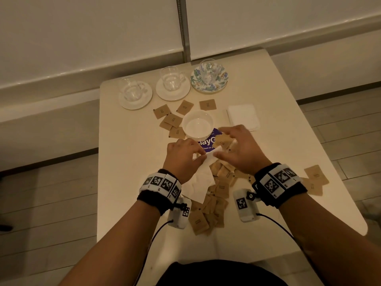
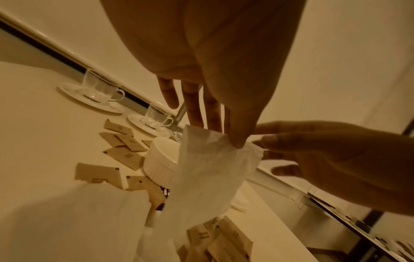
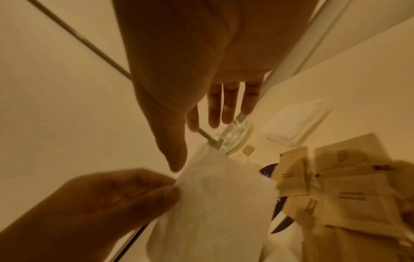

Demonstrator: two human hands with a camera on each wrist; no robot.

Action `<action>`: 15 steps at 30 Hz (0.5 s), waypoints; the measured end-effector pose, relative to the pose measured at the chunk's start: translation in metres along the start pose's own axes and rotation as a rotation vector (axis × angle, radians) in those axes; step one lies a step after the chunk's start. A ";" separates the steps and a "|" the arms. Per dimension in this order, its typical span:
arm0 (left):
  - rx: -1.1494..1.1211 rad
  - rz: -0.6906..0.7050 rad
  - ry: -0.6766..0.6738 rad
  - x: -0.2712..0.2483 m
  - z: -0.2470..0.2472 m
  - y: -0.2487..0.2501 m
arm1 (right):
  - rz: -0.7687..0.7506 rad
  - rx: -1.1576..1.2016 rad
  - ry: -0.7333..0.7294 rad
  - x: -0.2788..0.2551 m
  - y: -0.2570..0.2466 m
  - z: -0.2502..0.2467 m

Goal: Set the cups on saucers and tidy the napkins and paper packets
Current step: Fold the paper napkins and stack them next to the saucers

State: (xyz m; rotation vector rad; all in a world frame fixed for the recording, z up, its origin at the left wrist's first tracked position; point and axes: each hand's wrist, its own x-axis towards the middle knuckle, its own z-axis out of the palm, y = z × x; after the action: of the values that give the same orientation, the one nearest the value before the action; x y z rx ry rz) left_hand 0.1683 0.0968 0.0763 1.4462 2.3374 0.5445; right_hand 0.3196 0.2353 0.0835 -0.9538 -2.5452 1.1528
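Cream table [image 1: 127, 153] under me, I'm on the napkin step. My left hand [image 1: 184, 156] pinches the loose napkin [image 1: 201, 179] by its top edge above the brown packets [image 1: 216, 195]; my right hand [image 1: 240, 147], fingers spread, reaches its corner. Next, I judge, fold it flat and stack it.

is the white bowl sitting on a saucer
No, the white bowl stands on the table among brown packets, with no saucer under it.

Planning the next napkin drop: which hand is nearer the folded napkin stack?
Right. The right hand is just in front of the stack; the left hand is farther off, to its left.
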 end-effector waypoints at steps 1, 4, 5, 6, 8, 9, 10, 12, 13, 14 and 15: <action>0.006 0.019 -0.013 0.001 -0.001 0.002 | -0.055 -0.065 -0.067 0.002 -0.006 0.003; -0.001 0.055 -0.034 0.003 -0.006 0.007 | -0.156 -0.206 -0.196 0.009 -0.017 0.010; -0.012 0.044 -0.039 0.003 -0.008 0.006 | -0.147 -0.205 -0.219 0.012 -0.018 0.008; -0.030 0.026 -0.044 0.003 -0.011 0.003 | -0.120 -0.194 -0.236 0.014 -0.016 0.004; -0.081 -0.002 -0.047 0.002 -0.017 -0.006 | -0.058 -0.190 -0.250 0.017 -0.010 -0.004; -0.096 -0.006 -0.052 0.001 -0.019 -0.009 | -0.039 -0.213 -0.256 0.017 -0.008 -0.007; -0.099 -0.002 -0.062 0.000 -0.020 -0.010 | -0.039 -0.259 -0.266 0.017 -0.008 -0.009; -0.081 0.020 -0.091 0.000 -0.019 -0.008 | -0.100 -0.343 -0.305 0.017 -0.014 -0.003; -0.071 0.035 -0.110 -0.001 -0.018 -0.006 | -0.142 -0.354 -0.328 0.018 -0.017 0.003; -0.064 0.047 -0.131 -0.001 -0.017 -0.004 | -0.186 -0.340 -0.340 0.018 -0.020 0.007; -0.069 0.053 -0.147 -0.001 -0.017 -0.003 | -0.203 -0.318 -0.349 0.020 -0.019 0.009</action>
State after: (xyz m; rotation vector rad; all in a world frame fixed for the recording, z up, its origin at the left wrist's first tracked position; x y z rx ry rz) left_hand 0.1581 0.0923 0.0893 1.4680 2.1519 0.5092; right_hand 0.2915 0.2326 0.0898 -0.5678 -3.0882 0.9434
